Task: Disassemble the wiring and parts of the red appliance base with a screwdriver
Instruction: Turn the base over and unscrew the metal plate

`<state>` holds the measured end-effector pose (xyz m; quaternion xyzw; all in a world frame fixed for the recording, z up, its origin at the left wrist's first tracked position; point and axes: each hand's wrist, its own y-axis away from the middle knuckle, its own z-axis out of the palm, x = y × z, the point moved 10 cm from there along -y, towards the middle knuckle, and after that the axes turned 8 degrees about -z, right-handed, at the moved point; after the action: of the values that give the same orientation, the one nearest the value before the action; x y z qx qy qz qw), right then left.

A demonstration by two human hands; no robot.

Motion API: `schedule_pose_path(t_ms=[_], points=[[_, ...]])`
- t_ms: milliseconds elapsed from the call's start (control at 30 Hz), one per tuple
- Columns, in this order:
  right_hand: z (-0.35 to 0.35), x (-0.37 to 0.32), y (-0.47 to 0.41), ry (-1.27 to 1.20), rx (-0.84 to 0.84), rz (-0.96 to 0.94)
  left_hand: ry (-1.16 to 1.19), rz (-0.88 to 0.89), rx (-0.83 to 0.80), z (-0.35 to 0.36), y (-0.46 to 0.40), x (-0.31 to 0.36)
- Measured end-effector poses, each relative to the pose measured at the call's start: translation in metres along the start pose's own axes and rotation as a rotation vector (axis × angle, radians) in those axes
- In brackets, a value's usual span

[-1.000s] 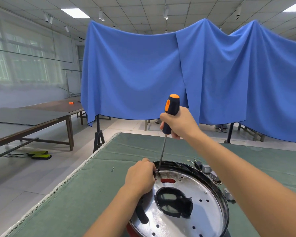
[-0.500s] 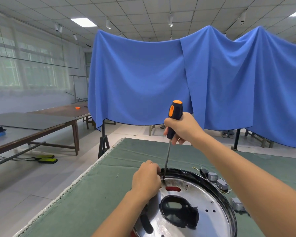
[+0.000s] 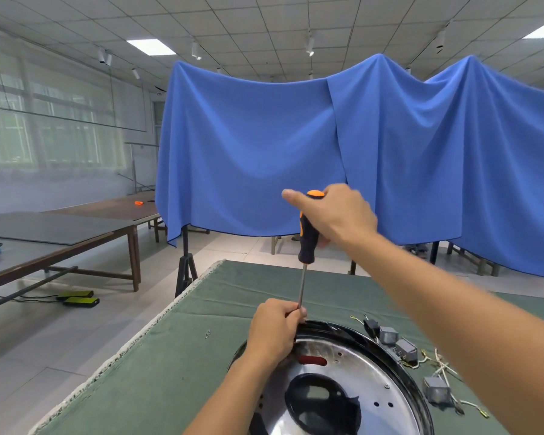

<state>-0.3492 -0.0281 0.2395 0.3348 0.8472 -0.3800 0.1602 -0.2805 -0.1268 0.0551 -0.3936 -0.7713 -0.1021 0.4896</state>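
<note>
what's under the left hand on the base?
The left hand pinches the screwdriver shaft above the appliance base far rim. The screwdriver tip and any screw are covered; only shiny plate shows beside it.

Workshop interior. Blue cloth (image 3: pixel 343 158) draped over stands spans the far centre and right. Curtained windows (image 3: pixel 51 130) line the left wall. Long brown tables (image 3: pixel 76 227) stand at left on a pale tiled floor (image 3: pixel 60 340); two yellow-green devices (image 3: pixel 79 298) lie beneath. Grid ceiling (image 3: pixel 264 23) carries lit panels (image 3: pixel 151 47) and track spotlights (image 3: pixel 196 51).
</note>
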Motion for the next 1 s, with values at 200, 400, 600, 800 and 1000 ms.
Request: schedule_pose_path(t_ms=[200,400,600,800,1000], points=[[-0.003,-0.058,0.001,0.748,0.080,-0.385,-0.036,0.040,0.015,0.002,0.003,0.000],[0.006,-0.066,-0.001,0.795,-0.051,-0.375,-0.057,0.078,0.019,-0.001,0.008,-0.002],[0.014,-0.054,-0.012,0.622,-0.310,-0.405,-0.246,-0.032,-0.047,0.000,0.008,-0.011],[0.026,-0.039,-0.012,0.268,-0.710,-0.299,-0.293,-0.056,-0.031,0.000,-0.001,-0.019],[0.008,-0.041,-0.008,0.882,-0.436,-0.320,-0.576,-0.048,0.005,0.004,-0.001,-0.021]])
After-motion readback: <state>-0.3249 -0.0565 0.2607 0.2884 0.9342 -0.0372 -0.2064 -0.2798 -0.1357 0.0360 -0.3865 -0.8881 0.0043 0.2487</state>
